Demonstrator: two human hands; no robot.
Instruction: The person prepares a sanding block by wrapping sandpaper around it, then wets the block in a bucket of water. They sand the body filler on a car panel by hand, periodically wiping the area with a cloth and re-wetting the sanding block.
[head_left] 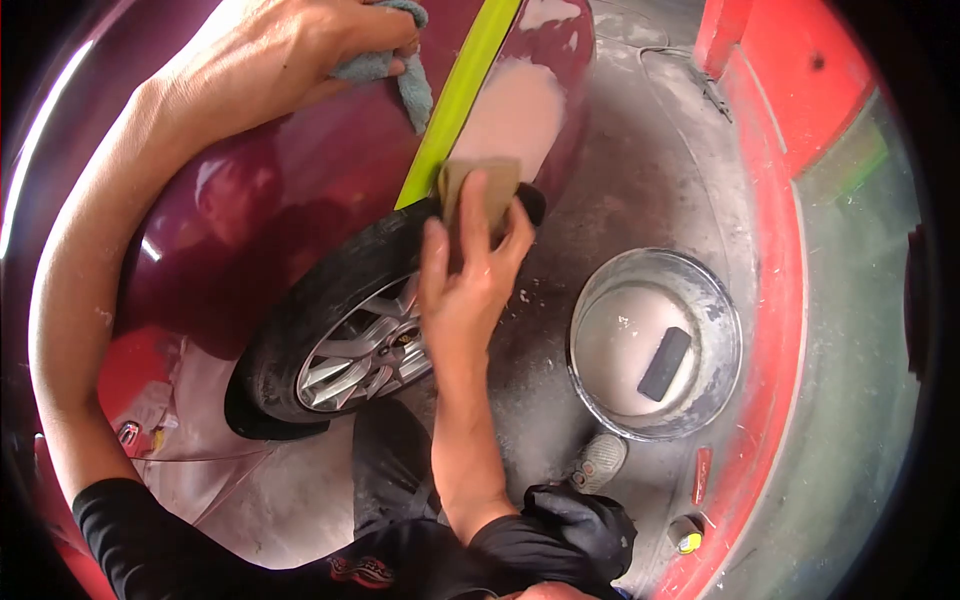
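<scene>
My left hand (300,45) rests on the dark red car panel (270,200) at the top, its fingers closed on a grey-blue cloth (385,65). My right hand (470,270) holds a brown sanding sheet (505,172) flat against the panel, just above the tyre. Its fingers lie over the sheet, slightly blurred. The sheet touches the lower end of a pale pink filler patch (515,115). A strip of yellow-green tape (460,95) runs along the patch's left side.
Below the panel is a black tyre (275,320) with a silver rim. A metal bucket (730,340) of cloudy liquid, with a dark block (665,363) inside, stands on the floor to the right. Beyond it are a red strip (790,300), a small can (686,535) and a shoe (602,460).
</scene>
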